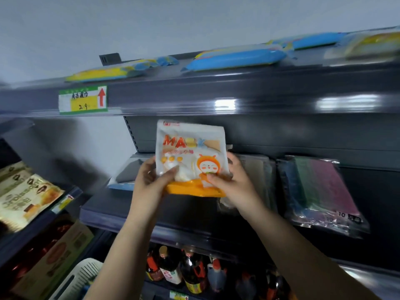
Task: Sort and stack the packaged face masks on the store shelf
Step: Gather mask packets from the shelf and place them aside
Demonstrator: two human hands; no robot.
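- A dark grey store shelf (194,213) unit stands against a pale wall; the view is blurred throughout.
- On the far left, a neighbouring rack holds slanted snack bags (23,195) printed in gold and white, with a brown carton (58,254) below them and a white slotted basket (80,276) at the bottom edge.
- The top shelf (238,92) carries flat blue-and-yellow packs (236,58) lying along its length; a green-and-yellow price tag (83,100) with a red arrow is fixed near the left end of its front edge.
- The left hand (151,178) grips the mask pack (190,156) at its lower left corner, thumb on the front, fingers curled behind.
- The mask pack is white with the word "MASK" in orange letters, a cartoon figure in an orange hood, and an orange strip along its bottom. It is held upright, above the front edge of the middle shelf, near the shelf's left end.
- The right hand (233,182) pinches the pack's lower right corner, thumb on the front over the cartoon figure.
- Behind the left hand a flat blue-edged pack (125,180) lies on the middle shelf.
- To the right, clear bags of coloured masks (320,191) lean against the shelf's back.
- Below the middle shelf stand dark bottles (192,271) with orange caps.
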